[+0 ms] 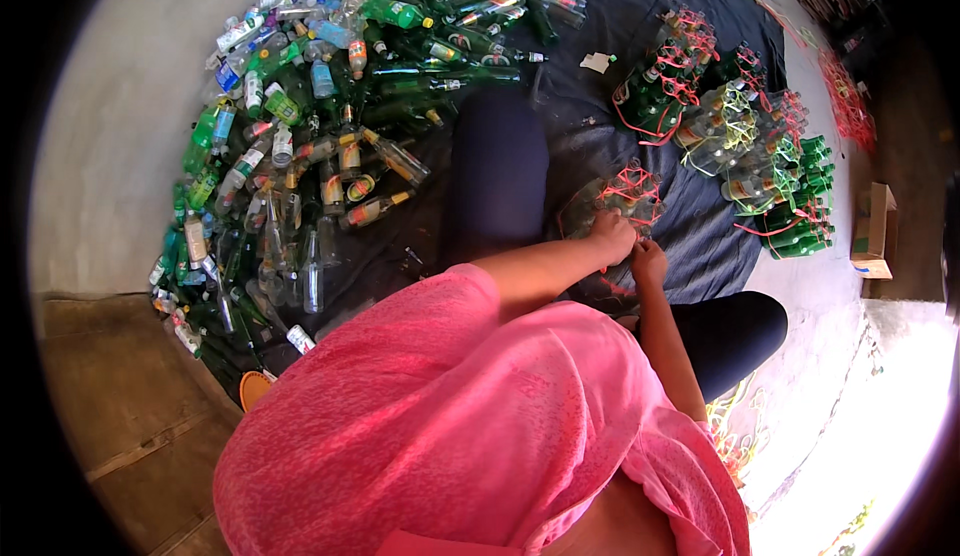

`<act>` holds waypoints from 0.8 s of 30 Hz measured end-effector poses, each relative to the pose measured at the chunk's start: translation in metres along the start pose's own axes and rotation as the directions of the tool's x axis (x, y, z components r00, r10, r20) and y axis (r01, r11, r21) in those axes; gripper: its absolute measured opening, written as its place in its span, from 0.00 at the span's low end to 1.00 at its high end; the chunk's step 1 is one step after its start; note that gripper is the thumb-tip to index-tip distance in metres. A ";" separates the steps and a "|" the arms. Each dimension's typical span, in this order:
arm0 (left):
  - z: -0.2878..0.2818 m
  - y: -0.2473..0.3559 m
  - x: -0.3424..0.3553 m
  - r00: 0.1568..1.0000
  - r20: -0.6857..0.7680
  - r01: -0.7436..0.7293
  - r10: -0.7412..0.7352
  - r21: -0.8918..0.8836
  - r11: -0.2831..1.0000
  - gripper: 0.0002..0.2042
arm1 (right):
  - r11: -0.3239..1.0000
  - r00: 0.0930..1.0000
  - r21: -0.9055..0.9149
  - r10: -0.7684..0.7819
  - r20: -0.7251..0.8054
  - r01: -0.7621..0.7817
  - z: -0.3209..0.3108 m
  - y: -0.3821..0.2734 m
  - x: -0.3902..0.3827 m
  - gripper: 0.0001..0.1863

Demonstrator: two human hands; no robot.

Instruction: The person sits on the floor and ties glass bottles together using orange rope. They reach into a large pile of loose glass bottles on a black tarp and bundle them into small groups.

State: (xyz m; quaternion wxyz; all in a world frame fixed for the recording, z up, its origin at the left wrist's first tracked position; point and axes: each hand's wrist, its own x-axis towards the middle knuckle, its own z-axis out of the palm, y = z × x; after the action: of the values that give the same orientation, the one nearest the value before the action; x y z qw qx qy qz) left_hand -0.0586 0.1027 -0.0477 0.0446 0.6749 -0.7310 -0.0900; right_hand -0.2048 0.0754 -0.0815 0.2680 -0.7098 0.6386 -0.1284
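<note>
In front of me stands a bundle of clear glass bottles (582,211), with red plastic string (630,188) looped round the necks. My left hand (612,237) is closed on the string at the near side of the bundle. Just to its right and a little nearer, my right hand (649,261) is pinched closed at the same string. The two hands almost touch. Their fingertips and the exact part of the string between them are too small to make out.
A large heap of loose bottles (330,146) lies to the left. Tied bottle bundles with red and green string (735,121) stand at the right on a black sheet (590,106). Beyond them are a cardboard box (875,236) and loose red string (845,101).
</note>
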 end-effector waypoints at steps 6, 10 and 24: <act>0.001 0.000 -0.002 0.996 -0.052 -0.066 0.066 -0.014 0.998 0.08 | 0.980 0.988 0.126 0.150 0.038 -0.153 0.020 0.022 0.012 0.17; -0.001 -0.009 -0.010 0.991 -0.097 -0.090 0.089 -0.002 0.996 0.08 | 0.983 0.991 0.136 0.118 0.057 -0.125 0.022 0.006 0.007 0.17; -0.024 0.004 0.006 0.963 0.203 -0.190 0.178 0.042 0.981 0.09 | 0.949 0.971 0.218 0.207 0.118 -0.228 0.001 -0.017 -0.013 0.15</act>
State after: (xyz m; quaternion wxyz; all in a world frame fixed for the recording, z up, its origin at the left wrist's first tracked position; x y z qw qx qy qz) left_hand -0.0585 0.0955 -0.0242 -0.0409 0.5929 -0.7937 -0.1300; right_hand -0.1916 0.0887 -0.0711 0.3904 -0.6045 0.6806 -0.1379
